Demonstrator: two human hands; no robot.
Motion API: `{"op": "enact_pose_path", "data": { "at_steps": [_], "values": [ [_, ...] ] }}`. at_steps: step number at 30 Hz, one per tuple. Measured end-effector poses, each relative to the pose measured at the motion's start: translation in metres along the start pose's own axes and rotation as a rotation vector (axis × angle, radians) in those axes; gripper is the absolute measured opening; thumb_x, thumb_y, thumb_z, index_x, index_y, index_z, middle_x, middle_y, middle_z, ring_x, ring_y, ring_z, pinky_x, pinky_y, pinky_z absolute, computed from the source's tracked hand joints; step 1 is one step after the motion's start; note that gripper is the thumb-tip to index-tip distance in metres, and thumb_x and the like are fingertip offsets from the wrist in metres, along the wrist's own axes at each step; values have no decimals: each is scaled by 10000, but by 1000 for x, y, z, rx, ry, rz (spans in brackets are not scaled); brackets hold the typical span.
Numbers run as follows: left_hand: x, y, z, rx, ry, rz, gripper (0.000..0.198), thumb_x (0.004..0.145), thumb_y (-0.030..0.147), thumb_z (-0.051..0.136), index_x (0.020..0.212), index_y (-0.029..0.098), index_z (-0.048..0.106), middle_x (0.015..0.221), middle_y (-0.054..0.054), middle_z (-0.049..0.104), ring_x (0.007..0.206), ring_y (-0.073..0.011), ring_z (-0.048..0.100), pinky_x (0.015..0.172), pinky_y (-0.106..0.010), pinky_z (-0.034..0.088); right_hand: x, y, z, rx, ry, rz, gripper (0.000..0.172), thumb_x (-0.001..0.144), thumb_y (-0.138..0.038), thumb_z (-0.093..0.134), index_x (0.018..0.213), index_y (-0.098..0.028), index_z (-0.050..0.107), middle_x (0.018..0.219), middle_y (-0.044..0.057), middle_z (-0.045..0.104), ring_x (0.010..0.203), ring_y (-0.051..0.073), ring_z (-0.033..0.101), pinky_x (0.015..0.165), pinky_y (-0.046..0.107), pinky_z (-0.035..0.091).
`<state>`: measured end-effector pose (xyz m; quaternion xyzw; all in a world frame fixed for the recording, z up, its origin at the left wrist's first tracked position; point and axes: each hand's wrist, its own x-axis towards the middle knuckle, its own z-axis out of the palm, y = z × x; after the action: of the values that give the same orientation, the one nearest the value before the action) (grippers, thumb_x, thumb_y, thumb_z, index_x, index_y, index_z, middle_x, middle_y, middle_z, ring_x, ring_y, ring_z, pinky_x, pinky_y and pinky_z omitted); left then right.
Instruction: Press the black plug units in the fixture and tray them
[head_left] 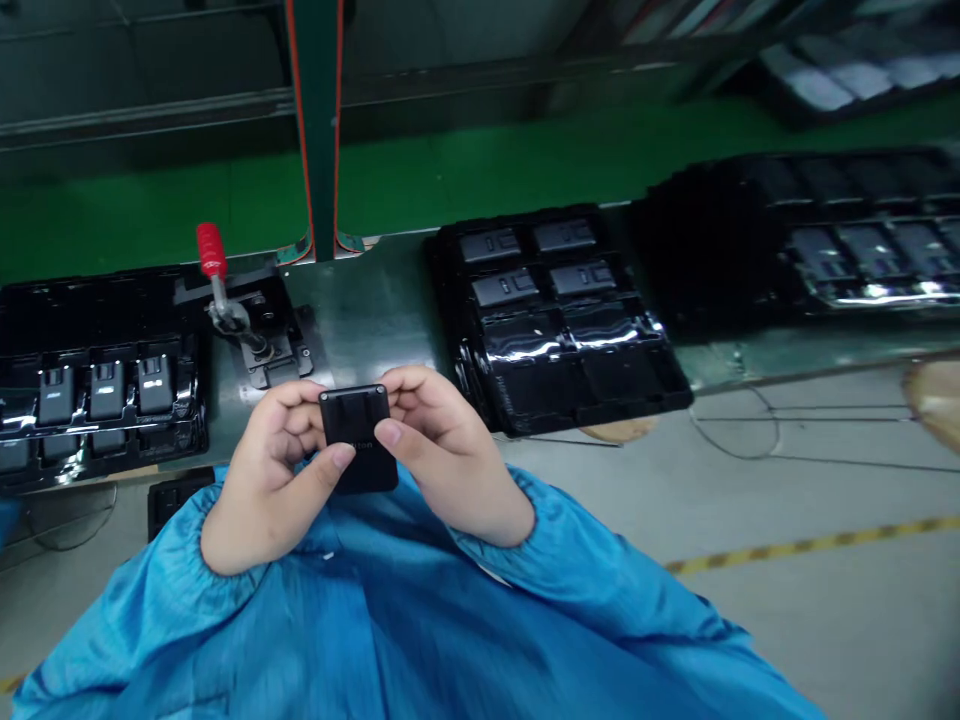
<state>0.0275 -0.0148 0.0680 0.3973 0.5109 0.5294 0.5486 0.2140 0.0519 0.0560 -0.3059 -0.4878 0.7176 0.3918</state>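
Note:
A small black square adapter (358,438) is held between both hands just in front of my chest. My left hand (270,480) grips its left side with the thumb pressed on its face. My right hand (442,450) grips its right side, thumb also on the face. Both sleeves are bright blue. Just beyond the hands sits a metal fixture with a red-handled toggle clamp (212,252) on the grey workbench (367,310).
A black tray (555,390) holding several adapters lies to the right of the hands. Another black tray (45,330) with several adapters lies at the left. More dark trays (825,250) stretch to the far right. A green conveyor belt (487,170) runs behind.

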Motion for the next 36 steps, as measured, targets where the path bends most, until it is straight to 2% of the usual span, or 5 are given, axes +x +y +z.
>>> {"op": "enact_pose_path", "data": {
  "at_steps": [13,20,24,31,36],
  "values": [
    [21,-44,35,84,-179,-211,483,940,408,825,1308,281,540,1061,-59,755,876,-190,720,791,-294,595,-39,29,-60,-11,92,-13,333,996,-458,745,1169,-240,562,982,-4,583,819,119,571,755,271,522],
    [48,-53,69,77,-351,-266,519,958,440,797,1373,262,541,1053,-56,738,931,-192,738,835,-295,606,-50,5,-94,-173,162,20,309,977,-441,746,1117,-213,593,878,-29,574,757,117,546,685,256,481],
    [59,-52,83,48,-327,-212,626,936,427,817,1457,284,501,1107,-50,710,901,-175,749,856,-308,619,-44,-11,-119,-212,307,-6,275,953,-411,741,1085,-224,588,850,-32,611,694,112,582,627,251,507],
    [54,-57,62,161,-205,-293,536,869,518,860,1274,220,674,1143,-101,735,937,-221,769,896,-369,651,-5,-17,-200,-274,762,24,304,882,-401,736,963,-236,493,617,-99,554,528,109,594,478,200,429],
    [44,-66,38,220,-136,-375,522,843,555,878,1207,212,727,1126,-112,773,974,-253,778,943,-410,658,14,-10,-225,-397,810,135,292,914,-363,718,944,-249,451,602,-102,555,532,119,612,490,202,417]
  ]
}}
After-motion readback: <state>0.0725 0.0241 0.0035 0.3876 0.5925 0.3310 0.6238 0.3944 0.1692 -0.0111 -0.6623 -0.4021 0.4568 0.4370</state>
